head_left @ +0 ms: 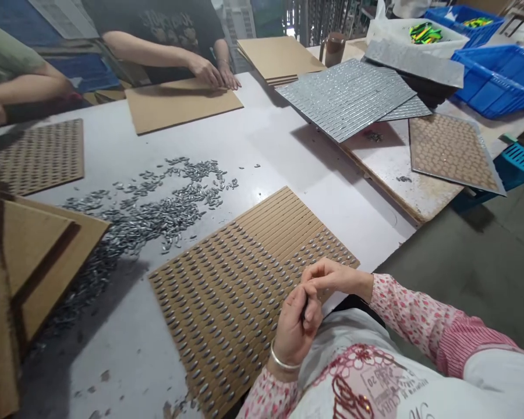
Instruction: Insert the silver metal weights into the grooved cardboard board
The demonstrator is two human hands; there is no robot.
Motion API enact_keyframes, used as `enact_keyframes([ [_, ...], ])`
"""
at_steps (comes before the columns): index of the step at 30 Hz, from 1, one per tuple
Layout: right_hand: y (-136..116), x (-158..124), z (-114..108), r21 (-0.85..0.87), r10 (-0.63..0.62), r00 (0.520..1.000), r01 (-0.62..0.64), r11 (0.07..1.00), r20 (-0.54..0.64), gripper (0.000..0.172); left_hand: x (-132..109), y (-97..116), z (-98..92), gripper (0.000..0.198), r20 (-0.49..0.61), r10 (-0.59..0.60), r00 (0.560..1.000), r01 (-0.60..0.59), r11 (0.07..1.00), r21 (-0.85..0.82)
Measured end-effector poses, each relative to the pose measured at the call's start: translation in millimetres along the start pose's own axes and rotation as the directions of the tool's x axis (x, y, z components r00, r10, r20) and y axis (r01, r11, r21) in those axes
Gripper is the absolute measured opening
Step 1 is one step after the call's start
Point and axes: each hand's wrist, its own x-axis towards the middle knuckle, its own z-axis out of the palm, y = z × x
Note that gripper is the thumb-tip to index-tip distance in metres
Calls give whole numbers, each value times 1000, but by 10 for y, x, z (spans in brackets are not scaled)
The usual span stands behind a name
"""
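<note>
A cardboard sheet [262, 233] with ridged rows lies at an angle in front of me. Small grey oval pieces [218, 286] sit in rows across most of it, while a patch at its far edge is bare. My left hand [297, 323], a bracelet at its wrist, is curled closed above the sheet's near edge, with dark grey pieces showing between its fingers. The fingertips of my right hand [334, 276] are pinched together against the left hand's fingertips. Whatever they pinch is too small to make out.
Loose grey pieces [157, 218] are heaped left of the sheet, near stacked boards [48, 250]. Across the table, a co-worker's hands [213, 73] rest on a plain cardboard sheet [183, 107]. Silver-striped panels [344, 93] overhang the right-hand table, with blue crates [498, 78] behind.
</note>
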Motion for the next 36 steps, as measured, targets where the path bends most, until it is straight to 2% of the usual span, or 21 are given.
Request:
enact_keyframes([
  [4,55,10,28,7,7,999,-7,1000,33,36,-29,-55,-69,22,13,42,999,-43,997,59],
  [11,12,21,86,-98,-17,999,20,995,35,35,-78,31,-59,46,-101,81,992,-67,988,136],
  [16,17,70,128,-98,-3,999,8,995,54,35,-82,53,-84,50,-165,107,981,-75,979,188],
  [19,38,110,182,-74,-3,999,6,997,39,35,-72,55,-104,46,-223,148,964,-119,983,138],
  [21,35,132,201,-124,-42,999,40,992,-21,32,-66,66,-132,40,-290,187,939,-162,981,108],
  [24,10,159,193,-381,-215,963,139,914,-163,27,-62,87,-190,29,-364,241,900,-211,970,120],
  [26,-1,168,185,-538,-306,939,180,824,-154,25,-63,93,-216,25,-366,241,899,-202,969,142],
  [28,6,169,193,-607,-337,935,207,767,-108,23,-63,89,-224,24,-368,226,902,-185,972,144],
  [30,27,168,215,-611,-353,931,229,758,-90,23,-58,79,-217,24,-386,208,899,-178,978,111],
  [32,46,182,231,-568,-349,932,238,788,-93,23,-50,72,-208,24,-395,191,899,-182,981,60],
  [36,23,330,132,-507,-271,949,158,848,-158,22,-43,77,-214,21,-398,165,903,-193,981,-32],
])
